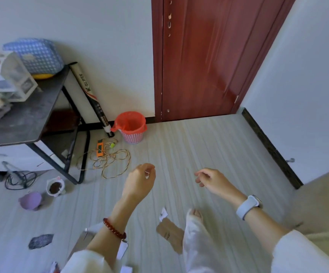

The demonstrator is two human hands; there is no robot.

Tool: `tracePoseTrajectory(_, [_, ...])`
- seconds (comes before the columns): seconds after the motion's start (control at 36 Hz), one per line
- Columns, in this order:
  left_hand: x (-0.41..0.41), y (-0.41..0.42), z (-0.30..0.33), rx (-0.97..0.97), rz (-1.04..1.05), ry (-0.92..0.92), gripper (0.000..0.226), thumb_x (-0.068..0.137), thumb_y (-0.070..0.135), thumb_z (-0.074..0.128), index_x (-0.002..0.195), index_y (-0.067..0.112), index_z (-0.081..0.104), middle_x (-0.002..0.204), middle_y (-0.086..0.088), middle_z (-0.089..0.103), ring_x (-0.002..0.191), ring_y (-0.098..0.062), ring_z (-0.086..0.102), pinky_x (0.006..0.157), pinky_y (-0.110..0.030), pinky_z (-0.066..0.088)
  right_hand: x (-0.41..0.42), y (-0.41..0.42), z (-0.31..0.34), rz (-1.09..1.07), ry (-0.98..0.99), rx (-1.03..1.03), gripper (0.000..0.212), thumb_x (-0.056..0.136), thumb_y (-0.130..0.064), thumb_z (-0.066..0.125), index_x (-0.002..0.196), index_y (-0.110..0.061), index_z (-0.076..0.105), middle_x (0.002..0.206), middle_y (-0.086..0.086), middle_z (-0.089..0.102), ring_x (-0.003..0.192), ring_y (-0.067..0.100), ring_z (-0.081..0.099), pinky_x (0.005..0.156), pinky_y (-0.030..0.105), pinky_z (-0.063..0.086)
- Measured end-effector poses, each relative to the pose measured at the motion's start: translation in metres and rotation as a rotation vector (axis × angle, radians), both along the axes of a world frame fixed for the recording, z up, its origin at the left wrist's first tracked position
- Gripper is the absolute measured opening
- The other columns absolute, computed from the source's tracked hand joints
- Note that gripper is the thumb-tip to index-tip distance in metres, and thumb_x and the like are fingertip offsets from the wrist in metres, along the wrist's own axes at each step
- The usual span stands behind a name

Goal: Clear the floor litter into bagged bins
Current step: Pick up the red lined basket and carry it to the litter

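Floor striped, pale; paper scraps underfoot; lined bin near door; left hand pinches scrap, right hand loose, empty.

Bat: black letters run down its white side and read "K-GLASS". It leans on the wall, far up and left of the left hand's fingers.
Other words: too blurry to read.
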State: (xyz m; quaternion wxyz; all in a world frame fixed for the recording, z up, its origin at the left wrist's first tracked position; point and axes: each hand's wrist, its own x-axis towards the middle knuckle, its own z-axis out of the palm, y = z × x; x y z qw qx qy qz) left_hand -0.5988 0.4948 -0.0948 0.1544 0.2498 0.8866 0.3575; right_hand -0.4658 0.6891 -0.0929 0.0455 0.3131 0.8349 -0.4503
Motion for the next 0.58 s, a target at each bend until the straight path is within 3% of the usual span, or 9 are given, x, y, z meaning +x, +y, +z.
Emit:
tracePoseTrajectory(0.17, [-0.105, 0.088, -0.026, -0.029, 0.073, -0.033, 0.025, 0.094, 0.018, 0.049, 0.113, 0.010, 0.062, 0.110, -0.003, 0.064, 0.089, -0.009, 0.054, 0.075, -0.018, 0.038, -0.117, 0.105, -0.028, 0.026, -0.030, 0.022, 0.026, 0.094, -0.010, 0.041, 0.106, -0.008, 0.064, 0.095, 0.006, 0.068, 0.084, 0.017, 0.061, 0.079, 0.025, 0.045])
tracePoseTrajectory(0.31, [-0.201, 0.155, -0.023, -0.040, 0.207, -0.083, 0.025, 0.094, 0.017, 0.048, 0.113, 0.009, 0.062, 0.110, -0.006, 0.063, 0.093, -0.015, 0.057, 0.076, -0.022, 0.039, -0.234, 0.178, -0.031, 0.116, -0.069, 0.035, 0.027, 0.093, -0.009, 0.041, 0.104, -0.005, 0.065, 0.097, 0.006, 0.068, 0.094, 0.023, 0.064, 0.080, 0.022, 0.043])
tracePoseTrajectory(0.42, [-0.255, 0.186, -0.019, -0.018, 0.320, -0.136, 0.024, 0.093, 0.017, 0.047, 0.110, 0.010, 0.063, 0.107, -0.004, 0.063, 0.094, -0.017, 0.059, 0.078, -0.024, 0.044, -0.325, 0.202, -0.028, 0.198, -0.112, 0.004, 0.028, 0.094, -0.014, 0.039, 0.104, -0.009, 0.065, 0.092, 0.002, 0.065, 0.094, 0.023, 0.063, 0.084, 0.030, 0.046])
tracePoseTrajectory(0.53, [-0.305, 0.190, -0.030, -0.025, 0.426, -0.232, 0.024, 0.094, 0.019, 0.047, 0.112, 0.013, 0.063, 0.106, -0.001, 0.065, 0.090, -0.012, 0.057, 0.077, -0.023, 0.043, -0.405, 0.200, -0.035, 0.289, -0.122, -0.045, 0.028, 0.094, -0.013, 0.038, 0.105, -0.010, 0.064, 0.094, 0.003, 0.065, 0.088, 0.017, 0.061, 0.076, 0.024, 0.043])
tracePoseTrajectory(0.58, [-0.338, 0.187, -0.042, -0.044, 0.479, -0.271, 0.025, 0.094, 0.020, 0.047, 0.112, 0.014, 0.063, 0.106, -0.002, 0.066, 0.091, -0.013, 0.058, 0.079, -0.026, 0.046, -0.445, 0.199, -0.044, 0.317, -0.128, -0.070, 0.027, 0.094, -0.012, 0.039, 0.103, -0.009, 0.064, 0.092, 0.003, 0.065, 0.089, 0.022, 0.063, 0.079, 0.027, 0.044])
